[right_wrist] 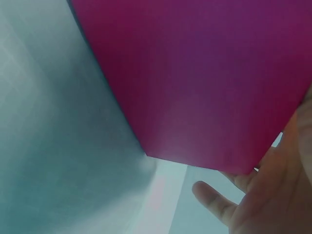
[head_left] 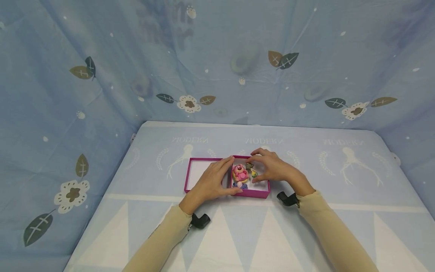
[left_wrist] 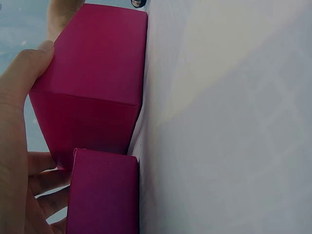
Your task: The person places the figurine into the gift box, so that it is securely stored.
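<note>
An open magenta box (head_left: pixel 253 193) with a white inside stands on the table. In it are a pink bear figurine (head_left: pixel 240 173), a small blue-and-pink figurine (head_left: pixel 240 185), a grey-brown figurine (head_left: pixel 249 166) and a small yellow-green one (head_left: pixel 254 173). My left hand (head_left: pixel 214 179) holds the box's left end, thumb on the near rim and fingers toward the far rim. Over the box's right end, my right hand (head_left: pixel 273 166) reaches in, thumb and forefinger spread apart beside the grey-brown and yellow-green figurines. The right wrist view shows the box wall (right_wrist: pixel 195 87) hiding those fingertips.
A shallow magenta tray or lid (head_left: pixel 204 168) with a white inside lies against the box's left side, partly under my left forearm and hand. Patterned cloth covers the table (head_left: pixel 153 226), and a blue curtain (head_left: pixel 217 68) rises behind it.
</note>
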`<state>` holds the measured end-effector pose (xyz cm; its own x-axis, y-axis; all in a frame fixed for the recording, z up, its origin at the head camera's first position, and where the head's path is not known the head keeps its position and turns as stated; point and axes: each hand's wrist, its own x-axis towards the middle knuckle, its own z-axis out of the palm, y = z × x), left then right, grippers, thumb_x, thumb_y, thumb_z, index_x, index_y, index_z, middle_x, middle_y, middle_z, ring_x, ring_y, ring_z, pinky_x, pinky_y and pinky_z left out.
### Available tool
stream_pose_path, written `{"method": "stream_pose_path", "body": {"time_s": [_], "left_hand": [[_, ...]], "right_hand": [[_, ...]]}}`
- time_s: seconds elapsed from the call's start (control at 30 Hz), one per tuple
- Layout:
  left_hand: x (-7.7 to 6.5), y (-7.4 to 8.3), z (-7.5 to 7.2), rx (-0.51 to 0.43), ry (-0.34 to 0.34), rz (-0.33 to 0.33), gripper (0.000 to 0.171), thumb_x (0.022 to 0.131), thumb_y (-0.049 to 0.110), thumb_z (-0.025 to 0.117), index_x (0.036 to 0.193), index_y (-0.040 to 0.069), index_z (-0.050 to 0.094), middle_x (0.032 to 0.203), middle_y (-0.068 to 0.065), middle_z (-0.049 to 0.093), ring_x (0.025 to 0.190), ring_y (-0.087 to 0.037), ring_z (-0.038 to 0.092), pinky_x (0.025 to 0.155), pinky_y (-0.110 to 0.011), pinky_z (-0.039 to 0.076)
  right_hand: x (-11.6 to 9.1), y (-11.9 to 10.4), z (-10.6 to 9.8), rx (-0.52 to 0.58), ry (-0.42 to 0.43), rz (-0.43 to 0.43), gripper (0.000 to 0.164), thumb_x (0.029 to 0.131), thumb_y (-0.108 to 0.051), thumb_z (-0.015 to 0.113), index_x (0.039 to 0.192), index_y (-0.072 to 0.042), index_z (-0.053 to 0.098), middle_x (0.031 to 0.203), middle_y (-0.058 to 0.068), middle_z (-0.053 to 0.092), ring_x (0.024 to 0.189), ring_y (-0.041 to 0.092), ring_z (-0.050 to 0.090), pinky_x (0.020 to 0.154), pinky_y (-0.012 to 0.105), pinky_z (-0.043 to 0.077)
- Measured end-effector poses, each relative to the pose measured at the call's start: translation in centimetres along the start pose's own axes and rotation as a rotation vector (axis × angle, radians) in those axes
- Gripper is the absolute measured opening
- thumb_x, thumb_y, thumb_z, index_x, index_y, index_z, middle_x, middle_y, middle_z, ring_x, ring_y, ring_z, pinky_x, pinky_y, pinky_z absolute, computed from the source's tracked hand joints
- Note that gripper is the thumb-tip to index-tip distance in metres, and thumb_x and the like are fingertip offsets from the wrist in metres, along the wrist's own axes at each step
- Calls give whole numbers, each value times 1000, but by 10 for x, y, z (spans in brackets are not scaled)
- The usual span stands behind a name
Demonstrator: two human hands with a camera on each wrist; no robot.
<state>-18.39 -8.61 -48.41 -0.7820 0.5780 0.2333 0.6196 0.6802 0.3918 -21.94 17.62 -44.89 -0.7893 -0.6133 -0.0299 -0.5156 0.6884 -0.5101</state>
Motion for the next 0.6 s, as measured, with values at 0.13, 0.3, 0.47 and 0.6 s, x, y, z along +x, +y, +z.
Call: {"method": "stream_pose_path", "body": {"time_s": [0.13, 0.3, 0.47, 0.6], "left_hand": [[0, 0, 0, -4, 6, 2, 102, 76, 69, 68, 152, 10, 36, 156, -3, 39, 139, -22, 42, 114, -41, 37], [0, 1, 0, -1, 1, 2, 102, 75, 69, 68, 152, 10, 35, 155, -4, 39, 139, -22, 42, 114, -41, 37], [1, 1, 0, 4, 0, 3, 103, 75, 69, 68, 153, 10, 34, 156, -4, 39, 139, -22, 43, 113, -41, 37], [0, 2, -1, -1, 0, 5, 103, 75, 68, 69, 153, 9, 34, 156, -5, 39, 139, -23, 42, 114, -41, 37]], "right_hand": [[1, -1, 1, -27, 16, -7, 68, 67, -37, 90, 127, -16, 65, 137, 17, 50, 127, 37, 47, 106, 62, 29], [2, -1, 4, -42, 24, 1, 68, 66, -40, 90, 125, -18, 66, 136, 14, 52, 127, 35, 48, 108, 62, 26], [1, -2, 6, -48, 35, 22, 69, 64, -43, 90, 124, -20, 65, 132, 10, 55, 125, 32, 49, 106, 61, 28], [2, -3, 7, -57, 53, 22, 72, 62, -47, 90, 124, -19, 65, 127, 5, 60, 123, 29, 52, 103, 61, 32]]}}
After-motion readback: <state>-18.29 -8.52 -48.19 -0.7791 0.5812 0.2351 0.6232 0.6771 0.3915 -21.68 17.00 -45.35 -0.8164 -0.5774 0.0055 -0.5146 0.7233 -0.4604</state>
